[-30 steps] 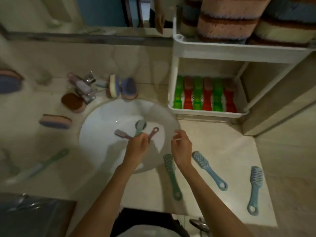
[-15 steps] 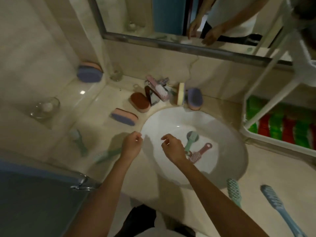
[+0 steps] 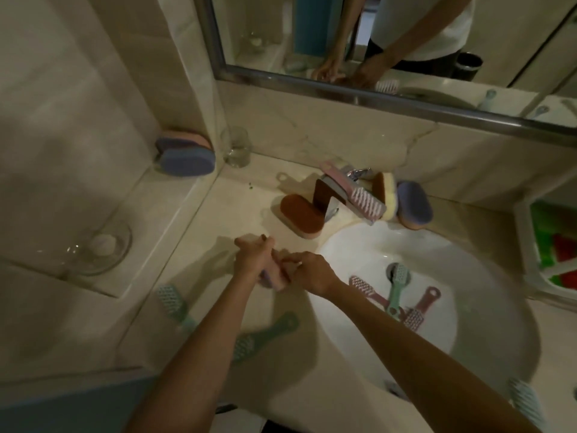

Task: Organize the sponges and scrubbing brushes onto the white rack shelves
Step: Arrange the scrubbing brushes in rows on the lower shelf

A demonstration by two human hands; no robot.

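Note:
A pink-and-purple sponge (image 3: 276,278) lies on the counter just left of the sink, and both hands are closed around it. My left hand (image 3: 251,257) grips its left end; my right hand (image 3: 312,273) grips its right end. Most of the sponge is hidden by my fingers. At the right edge stands the white rack (image 3: 524,242), with green and red items on its lower shelf. A brown sponge (image 3: 299,218) lies behind my hands. Two pink brushes (image 3: 365,287) (image 3: 418,310) and a green brush (image 3: 396,285) lie in the sink (image 3: 468,276).
A purple sponge (image 3: 187,154) sits on the left ledge beside a glass (image 3: 235,146). A pink brush (image 3: 365,201) rests on the faucet, next to a yellow sponge (image 3: 385,195) and a purple one (image 3: 415,206). Two green brushes (image 3: 171,301) (image 3: 262,335) lie by my left arm. A glass dish (image 3: 96,245) is far left.
The view swung left, away from the rack. Both hands moved from over the sink to the counter on its left and closed on the pink-and-purple sponge.

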